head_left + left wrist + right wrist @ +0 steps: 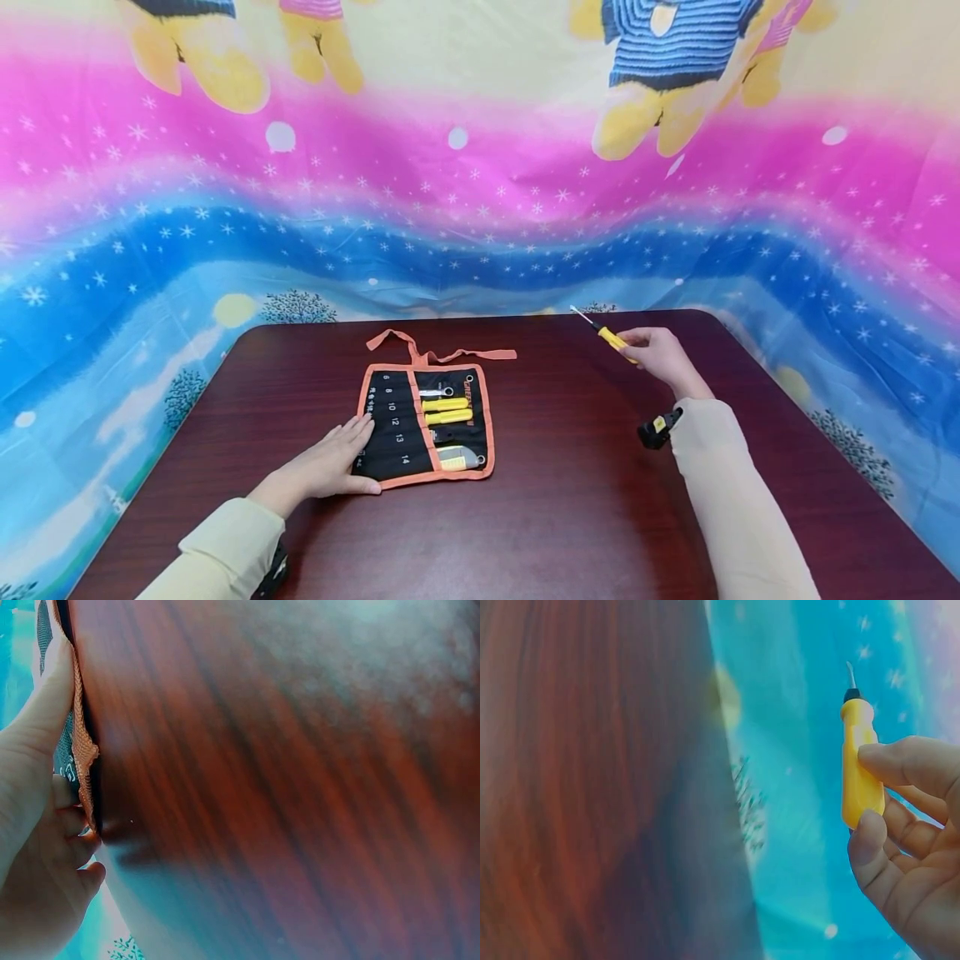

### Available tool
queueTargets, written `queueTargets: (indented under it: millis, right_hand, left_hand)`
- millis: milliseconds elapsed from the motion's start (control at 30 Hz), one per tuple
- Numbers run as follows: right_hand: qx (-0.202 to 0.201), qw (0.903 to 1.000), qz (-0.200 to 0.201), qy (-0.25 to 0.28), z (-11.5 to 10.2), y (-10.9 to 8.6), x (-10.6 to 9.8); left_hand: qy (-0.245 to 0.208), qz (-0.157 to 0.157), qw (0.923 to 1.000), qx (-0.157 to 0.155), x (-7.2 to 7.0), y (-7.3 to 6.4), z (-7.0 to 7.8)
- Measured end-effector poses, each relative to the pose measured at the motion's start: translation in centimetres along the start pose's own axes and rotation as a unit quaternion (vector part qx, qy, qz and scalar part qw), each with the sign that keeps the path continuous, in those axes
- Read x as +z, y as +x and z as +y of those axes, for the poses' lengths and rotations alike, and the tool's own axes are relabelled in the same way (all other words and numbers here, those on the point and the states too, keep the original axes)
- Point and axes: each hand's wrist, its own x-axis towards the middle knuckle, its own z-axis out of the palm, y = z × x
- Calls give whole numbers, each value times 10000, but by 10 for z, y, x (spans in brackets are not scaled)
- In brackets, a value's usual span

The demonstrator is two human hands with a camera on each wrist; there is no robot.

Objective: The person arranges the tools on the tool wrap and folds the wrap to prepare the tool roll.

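A black tool pouch point(384, 425) with orange trim lies spread on the table, its left half printed with size numbers. Its right-hand pockets hold two yellow handles point(447, 410), a wrench point(435, 392) and a grey-and-yellow utility knife point(458, 458). My left hand point(330, 463) rests with extended fingers on the pouch's lower left edge; the left wrist view shows the orange border point(84, 742) beside the thumb. Raised above the table at the right, my right hand point(660, 357) pinches a yellow-handled screwdriver point(861, 765) between thumb and fingers, its shaft pointing up and away.
The dark red wooden table point(570, 500) has rounded far corners. Orange tie straps point(472, 356) stretch out beyond the pouch's top edge. A colourful printed cloth point(480, 183) hangs behind and along both sides. Small black devices point(658, 429) are worn at the wrists.
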Motion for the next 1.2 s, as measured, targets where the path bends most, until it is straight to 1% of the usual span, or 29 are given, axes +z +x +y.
queueTargets:
  millis: [133,433,533,767,900,1200]
  right_hand:
    - [-218,9998,-43,23,-19,6,7]
    - [-719,9972,-210,-24,-55,16,30]
    - [-768,9966,-298,47,-67,18,39]
    - [-1052,9932,-501,-57,-84,26,61]
    - [-1099,9919,-636,-89,-88,31,75]
    - [-887,9903,-1068,86,-94,37,112]
  left_hand:
    - [3,13,10000,25,1,0,0]
    - [37,59,10000,65,1,1,-3]
    - [48,56,10000,50,1,1,-3]
    - [36,-6,10000,-10,0,0,-1]
    - [55,-15,10000,-14,0,0,0]
    - [-1,-3,10000,-37,0,0,0]
